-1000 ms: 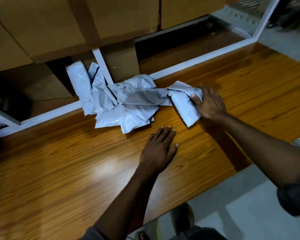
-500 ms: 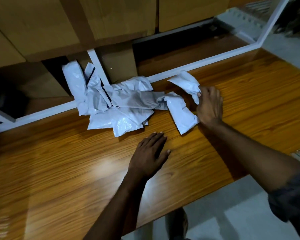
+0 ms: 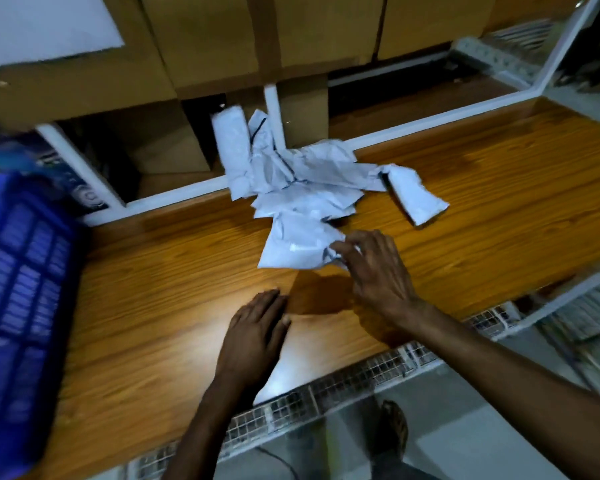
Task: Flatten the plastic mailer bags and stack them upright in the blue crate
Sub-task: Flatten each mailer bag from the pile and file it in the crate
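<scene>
Near the middle of the wooden tabletop (image 3: 499, 202), the right hand (image 3: 378, 271) is pinching the crumpled right corner of the nearest mailer bag (image 3: 298, 247), with its fingers curling onto the film. The left hand (image 3: 257, 334) is lying flat on the bare wood just nearer, fingers straight, grasping nothing. The bag is lying at the near edge of the pile of mailers (image 3: 291, 178), which is spilling from the far white shelf frame (image 3: 174, 199) onto the table. One folded mailer (image 3: 416, 197) is sitting at the pile's right end. The blue crate (image 3: 21, 289) is standing at the left edge of the scene, well apart from the pile; it is blurring there, so its contents are not readable.

Handling judgement: the bag is looking like thin plastic film, very light, limp, slippery on polished wood and holding its creases. A one-corner pinch is likely only dragging it. Better hold: pin one end under a flat palm, sweep the other palm along the length, then take two corners of one short edge for carrying it upright.
</scene>
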{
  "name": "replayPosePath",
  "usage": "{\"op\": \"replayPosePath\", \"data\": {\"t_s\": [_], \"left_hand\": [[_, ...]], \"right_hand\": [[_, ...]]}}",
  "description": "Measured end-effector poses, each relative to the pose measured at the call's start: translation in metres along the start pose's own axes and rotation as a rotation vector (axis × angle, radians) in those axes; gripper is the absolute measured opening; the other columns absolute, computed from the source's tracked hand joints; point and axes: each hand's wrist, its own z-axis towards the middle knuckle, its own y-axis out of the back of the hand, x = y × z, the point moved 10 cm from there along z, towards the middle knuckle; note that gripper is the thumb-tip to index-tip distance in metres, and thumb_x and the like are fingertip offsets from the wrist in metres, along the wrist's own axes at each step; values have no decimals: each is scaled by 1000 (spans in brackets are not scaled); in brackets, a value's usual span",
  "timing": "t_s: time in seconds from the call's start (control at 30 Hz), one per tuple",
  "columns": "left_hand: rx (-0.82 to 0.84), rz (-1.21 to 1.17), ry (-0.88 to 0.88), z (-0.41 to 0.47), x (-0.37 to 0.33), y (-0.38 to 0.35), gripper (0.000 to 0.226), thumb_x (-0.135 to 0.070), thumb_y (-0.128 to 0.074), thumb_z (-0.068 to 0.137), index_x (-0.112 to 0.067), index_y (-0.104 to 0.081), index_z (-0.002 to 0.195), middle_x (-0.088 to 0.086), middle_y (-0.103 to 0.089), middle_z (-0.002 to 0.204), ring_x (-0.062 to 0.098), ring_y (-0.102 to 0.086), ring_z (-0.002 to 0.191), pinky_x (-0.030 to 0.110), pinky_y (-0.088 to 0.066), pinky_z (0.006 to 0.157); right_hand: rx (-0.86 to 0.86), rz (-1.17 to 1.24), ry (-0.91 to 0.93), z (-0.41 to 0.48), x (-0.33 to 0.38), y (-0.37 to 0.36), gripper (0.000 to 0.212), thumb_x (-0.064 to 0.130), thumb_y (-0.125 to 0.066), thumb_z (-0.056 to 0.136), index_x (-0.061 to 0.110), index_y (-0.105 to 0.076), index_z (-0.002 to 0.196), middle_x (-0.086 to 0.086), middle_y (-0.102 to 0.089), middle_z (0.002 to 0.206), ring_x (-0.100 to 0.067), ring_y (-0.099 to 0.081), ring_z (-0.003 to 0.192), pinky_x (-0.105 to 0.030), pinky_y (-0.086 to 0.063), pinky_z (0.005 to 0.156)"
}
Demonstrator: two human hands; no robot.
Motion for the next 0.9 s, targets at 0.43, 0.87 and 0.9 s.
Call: {"op": "replayPosePath", "data": {"t_s": [0.43, 0.87, 0.9], "left_hand": [[-479, -407, 383, -104, 61, 111, 39, -34, -46, 103, -17, -62, 134, -2, -61, 134, 14, -53, 123, 29, -41, 101], [45, -25, 264, -60, 40, 21, 73, -53, -17, 101, -15, -19, 164, 7, -9, 172, 23, -7, 159, 34, -2, 126], [38, -6, 265, -61, 40, 21, 73, -52, -19, 102, -14, -20, 164, 7, -11, 172, 24, -9, 159, 35, -3, 126]], "right_hand": [[539, 57, -2, -30, 133, -70, 51, 49, -24, 109, 31, -39, 154, 7, -32, 163, -13, -22, 152, -42, -18, 121], [717, 4, -212, -33, 108, -136, 66, 59, -7, 104, 30, -7, 163, 0, -5, 170, -18, 3, 157, -46, -4, 126], [720, 7, -201, -33, 107, -136, 66, 59, -6, 104, 30, -4, 163, 0, -3, 171, -17, 5, 157, -47, -2, 126]]}}
